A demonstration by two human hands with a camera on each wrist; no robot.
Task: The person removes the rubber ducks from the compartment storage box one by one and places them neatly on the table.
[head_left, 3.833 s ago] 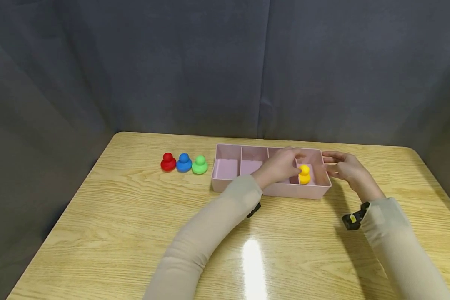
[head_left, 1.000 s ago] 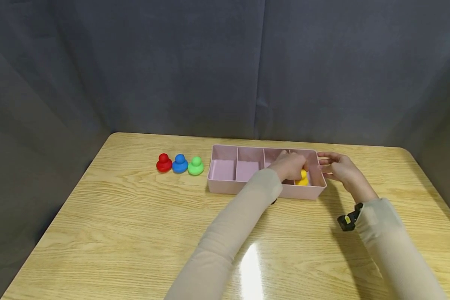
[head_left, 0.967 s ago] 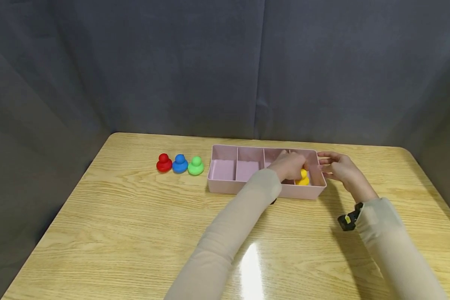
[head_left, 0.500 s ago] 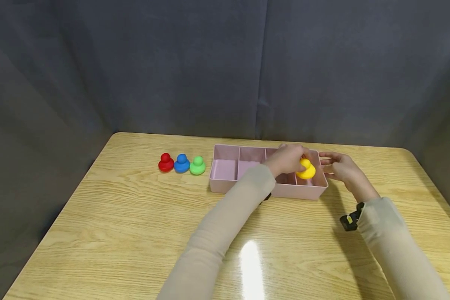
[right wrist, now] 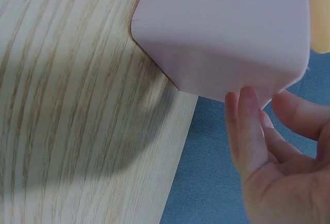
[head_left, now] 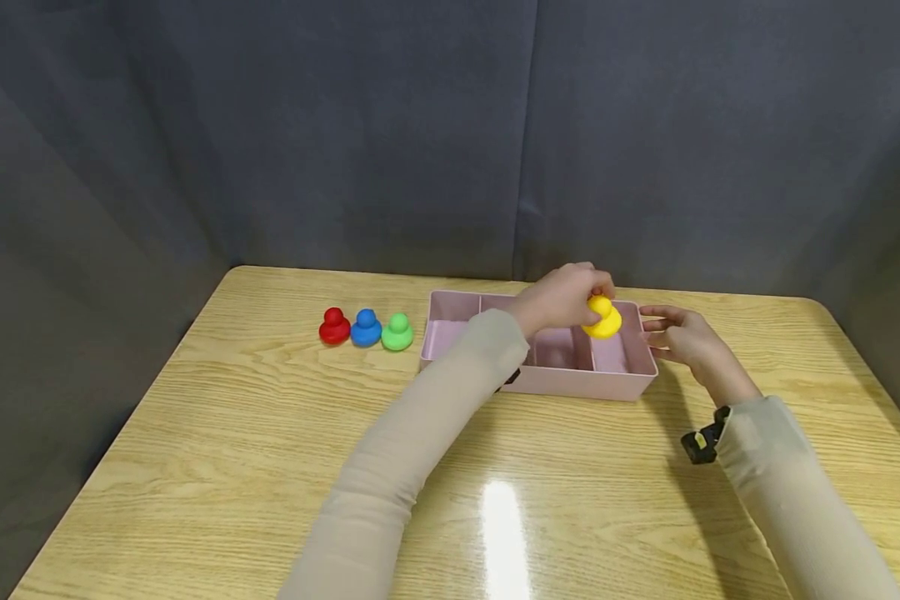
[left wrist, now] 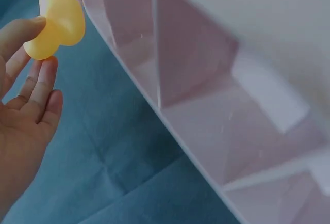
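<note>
Yellow duck (head_left: 602,317), small, smooth and probably light, hangs above the pink tray's (head_left: 570,385) right-end compartment, the left hand (head_left: 562,298) pinching its rounded body; the right hand (head_left: 682,337) steadies the tray's end, fingers straight.

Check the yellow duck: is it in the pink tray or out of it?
Out. The left hand holds the yellow duck lifted above the pink tray.
</note>
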